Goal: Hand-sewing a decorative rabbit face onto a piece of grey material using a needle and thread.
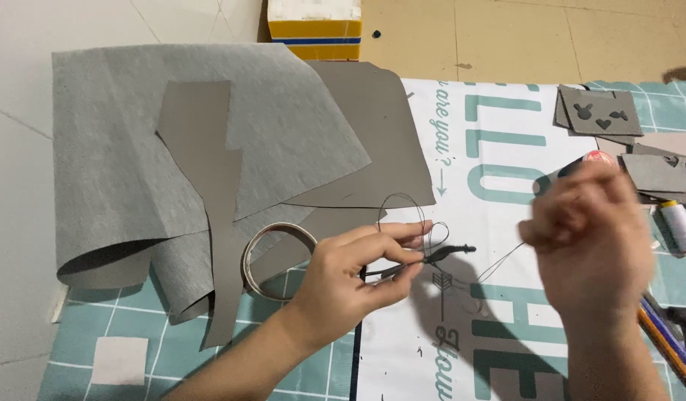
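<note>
Hands (358, 271) (592, 238) on thread (499, 263), beside felt sheet (135, 148) edge

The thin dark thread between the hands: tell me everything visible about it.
The thread is fine, dark and wiry. It loops loosely above the left hand, whose fingers pinch it together with a small dark tool. From there a strand runs right towards the blurred, raised right hand, over the printed mat.

- Two hands: the left hand (358, 271) and the right hand (592, 238).
- One dark thin tool (424, 260).
- One thread (406, 212).
- One tape ring (277, 260).
- One large grey sheet (135, 148).
- One thread spool (681, 226).
- One box (314, 30).
- Two pencils (666, 338).
- One printed mat (491, 148).
</note>
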